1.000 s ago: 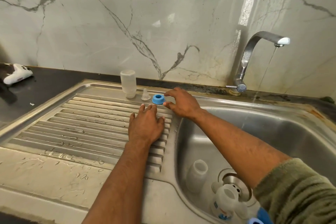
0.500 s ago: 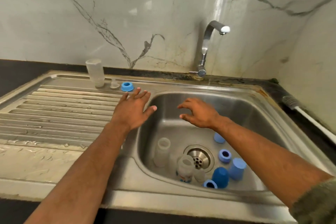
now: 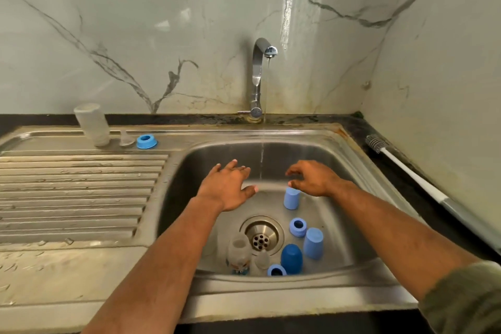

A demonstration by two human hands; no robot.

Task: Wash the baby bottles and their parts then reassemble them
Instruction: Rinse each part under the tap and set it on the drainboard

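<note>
Light blue cap [image 3: 292, 198] stands just below the right hand's [image 3: 314, 178] loosely curled, empty fingers [image 3: 294, 171]

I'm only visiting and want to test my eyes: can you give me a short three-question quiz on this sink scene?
1. True or false: water runs from the tap.
2. Which cap stands nearest the right hand: A dark blue, B light blue cap?
3. Fill in: the blue ring beside the upturned bottle sits on the ___.

Key: 1 true; 2 B; 3 draining board.
</note>
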